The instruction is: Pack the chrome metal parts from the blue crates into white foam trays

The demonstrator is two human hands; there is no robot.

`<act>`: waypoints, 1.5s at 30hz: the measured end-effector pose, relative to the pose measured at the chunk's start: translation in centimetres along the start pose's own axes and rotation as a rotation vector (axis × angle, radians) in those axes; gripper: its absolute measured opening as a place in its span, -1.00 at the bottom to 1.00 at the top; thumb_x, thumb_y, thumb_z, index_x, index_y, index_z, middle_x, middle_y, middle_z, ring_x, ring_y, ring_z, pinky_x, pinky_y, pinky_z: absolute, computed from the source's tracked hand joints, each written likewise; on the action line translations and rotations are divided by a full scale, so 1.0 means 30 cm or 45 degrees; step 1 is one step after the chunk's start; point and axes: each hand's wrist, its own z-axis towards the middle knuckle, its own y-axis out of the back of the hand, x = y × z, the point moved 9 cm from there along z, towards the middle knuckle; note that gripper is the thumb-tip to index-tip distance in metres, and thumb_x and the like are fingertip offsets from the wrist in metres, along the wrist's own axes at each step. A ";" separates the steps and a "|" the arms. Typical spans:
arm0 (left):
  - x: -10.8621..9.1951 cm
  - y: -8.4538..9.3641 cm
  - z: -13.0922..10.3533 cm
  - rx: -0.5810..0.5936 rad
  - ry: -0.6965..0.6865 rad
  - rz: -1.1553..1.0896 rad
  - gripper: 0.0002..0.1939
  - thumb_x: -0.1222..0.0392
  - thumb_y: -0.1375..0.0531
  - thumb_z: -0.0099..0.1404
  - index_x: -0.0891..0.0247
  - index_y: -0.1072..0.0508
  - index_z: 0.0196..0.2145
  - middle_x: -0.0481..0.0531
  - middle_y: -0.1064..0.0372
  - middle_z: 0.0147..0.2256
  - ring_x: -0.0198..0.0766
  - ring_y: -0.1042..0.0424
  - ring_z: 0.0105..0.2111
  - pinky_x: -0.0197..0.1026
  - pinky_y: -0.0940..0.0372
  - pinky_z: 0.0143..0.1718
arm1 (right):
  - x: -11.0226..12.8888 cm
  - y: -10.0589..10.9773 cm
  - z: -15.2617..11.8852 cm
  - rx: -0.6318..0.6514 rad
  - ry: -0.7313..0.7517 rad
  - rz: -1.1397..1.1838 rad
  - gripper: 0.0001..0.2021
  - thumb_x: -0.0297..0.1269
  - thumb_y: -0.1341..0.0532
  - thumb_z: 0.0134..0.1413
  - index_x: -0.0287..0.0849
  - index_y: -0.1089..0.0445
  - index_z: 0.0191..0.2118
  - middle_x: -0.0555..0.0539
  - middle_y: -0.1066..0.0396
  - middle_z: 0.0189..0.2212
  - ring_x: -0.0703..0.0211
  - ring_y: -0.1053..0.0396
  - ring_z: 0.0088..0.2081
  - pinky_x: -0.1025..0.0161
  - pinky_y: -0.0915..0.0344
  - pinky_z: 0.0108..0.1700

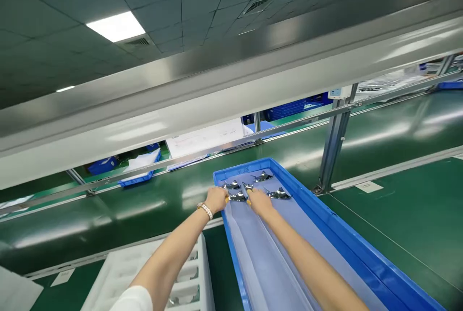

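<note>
A long blue tray [318, 214] lined with a pale sheet [260, 253] holds several shiny chrome-like parts at its far end. My left hand [217, 199], with a bracelet on the wrist, is closed at the tray's left edge, touching a shiny part [238, 196]. My right hand [259, 201] is closed inside the tray, its fingers on another shiny piece [247, 186]. Yellow shows at the fingertips of both hands. One part [279, 194] lies right of my right hand, and another [263, 176] lies farther back.
A white foam tray [126, 267] with slots stands at the lower left. Behind the blue tray runs a green conveyor belt [144, 209]. A metal post [333, 144] rises at the right, and a wide light-coloured beam [202, 108] crosses above. Blue trays lie beyond the rail.
</note>
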 end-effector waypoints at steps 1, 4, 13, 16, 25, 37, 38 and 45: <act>-0.014 -0.019 0.042 0.028 0.036 0.066 -0.76 0.32 -0.16 0.30 0.24 -0.62 -0.18 0.24 -0.57 -0.15 0.02 -0.47 -0.03 0.05 -0.30 0.07 | -0.002 -0.024 0.016 -0.003 -0.007 0.015 -0.77 -0.49 -0.18 0.21 -0.26 -0.46 -0.05 -0.33 -0.49 -0.09 -0.06 -0.45 -0.01 0.20 -0.27 -0.12; -0.021 -0.066 0.122 0.099 0.142 0.235 -0.73 0.35 -0.15 0.29 0.31 -0.61 -0.13 0.35 -0.54 -0.08 0.11 -0.41 0.06 0.15 -0.23 0.11 | -0.026 -0.084 0.050 0.007 -0.016 0.067 -0.74 -0.57 -0.12 0.21 -0.26 -0.47 -0.07 -0.31 -0.50 -0.13 -0.02 -0.47 -0.04 0.23 -0.28 -0.12; -0.001 -0.117 0.165 0.181 0.320 0.242 -0.67 0.36 -0.11 0.30 0.30 -0.62 -0.09 0.36 -0.49 -0.01 0.16 -0.26 0.17 0.25 -0.01 0.22 | -0.123 -0.160 0.081 -0.017 -0.206 0.342 -0.69 -0.63 -0.11 0.10 -0.35 -0.50 -0.09 -0.37 -0.51 -0.13 -0.12 -0.45 0.01 0.12 -0.31 -0.01; 0.013 -0.090 0.151 0.134 0.337 0.095 -0.69 0.34 -0.12 0.31 0.32 -0.61 -0.09 0.37 -0.48 0.00 0.17 -0.29 0.15 0.26 -0.03 0.19 | -0.188 -0.149 0.077 -0.111 -0.343 0.531 -0.75 -0.58 -0.14 0.08 -0.31 -0.53 -0.19 -0.40 -0.49 -0.11 -0.20 -0.40 0.05 0.05 -0.31 0.01; 0.211 0.025 0.004 -0.087 0.417 -0.846 -0.83 0.21 -0.21 0.35 0.30 -0.60 -0.23 0.16 -0.56 -0.23 -0.17 -0.47 -0.22 -0.10 -0.32 -0.11 | -0.333 -0.100 0.003 -0.509 -0.804 1.496 -0.75 -0.07 -0.25 -0.11 -0.13 -0.39 -0.35 0.00 -0.33 -0.51 0.16 -0.27 -0.50 0.19 -0.29 -0.44; 0.830 -0.145 -0.851 -0.475 0.671 -2.205 -0.57 -0.07 -0.44 0.06 0.37 -0.50 -0.36 0.03 -0.41 -0.38 -0.50 -0.20 -0.53 -0.31 -0.17 -0.42 | 0.500 0.056 -0.144 -0.382 0.233 1.464 -0.66 0.10 -0.36 -0.06 -0.04 -0.55 -0.27 -0.09 -0.44 -0.19 0.05 -0.37 -0.14 0.11 -0.37 -0.14; 0.887 -0.178 -0.950 -0.531 0.720 -2.225 -0.57 -0.07 -0.45 0.04 0.36 -0.50 -0.36 0.02 -0.41 -0.37 -0.50 -0.20 -0.53 -0.31 -0.16 -0.42 | 0.634 0.041 -0.178 -0.313 0.423 1.327 -0.71 0.07 -0.31 0.05 -0.02 -0.56 -0.26 -0.10 -0.44 -0.19 0.02 -0.37 -0.11 0.06 -0.36 -0.06; 1.100 -0.466 -1.515 -0.767 1.110 -2.189 -0.53 -0.13 -0.46 -0.05 0.33 -0.49 -0.41 -0.03 -0.36 -0.43 -0.47 -0.17 -0.54 -0.28 -0.09 -0.42 | 1.233 -0.393 -0.320 0.310 1.007 0.898 -0.76 -0.21 -0.15 0.26 -0.07 -0.59 -0.27 -0.19 -0.45 -0.26 -0.06 -0.38 -0.14 -0.03 -0.37 -0.04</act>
